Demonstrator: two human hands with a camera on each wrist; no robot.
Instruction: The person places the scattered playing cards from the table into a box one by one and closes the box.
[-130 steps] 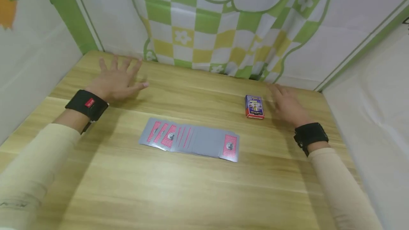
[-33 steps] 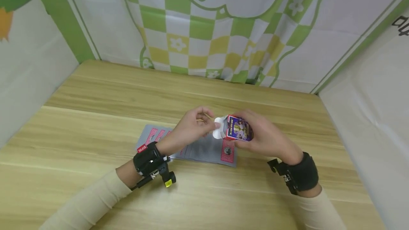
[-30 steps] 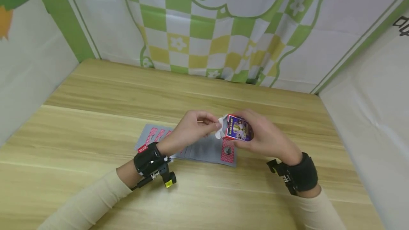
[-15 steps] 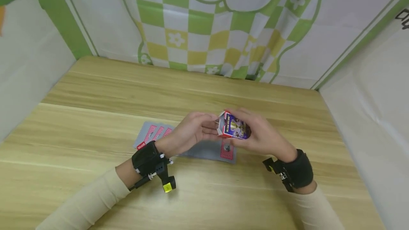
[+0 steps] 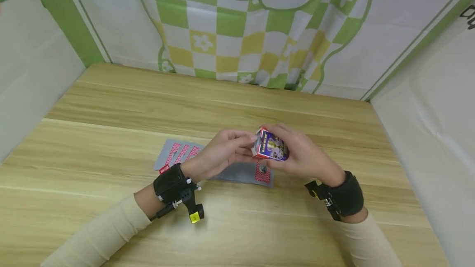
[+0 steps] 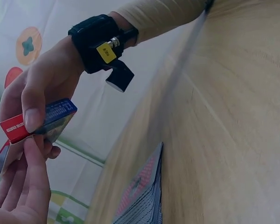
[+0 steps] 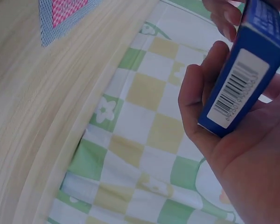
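My right hand (image 5: pixel 306 158) grips a blue and red playing card box (image 5: pixel 274 146) above the table, thumb on the near side and fingers on the far side. The box's opened end faces left. There my left hand (image 5: pixel 219 153) pinches at the flap and rim; in the left wrist view its fingertip presses the box edge beside a pale flap. A barcode marks the box's blue bottom (image 7: pixel 238 88) in the right wrist view. Below the hands lies an overlapping row of playing cards (image 5: pixel 237 173), backs up, partly hidden by my left hand.
The wooden table (image 5: pixel 237 226) reaches back to a green, white and yellow checked curtain (image 5: pixel 230 36). Pale walls close in the left and right sides. Black straps (image 5: pixel 346 195) with small cameras sit on both wrists.
The box first lay on the table with both hands spread apart; then it was lifted and its end opened. Over the last second, the white flap folded toward the box under my left fingers.
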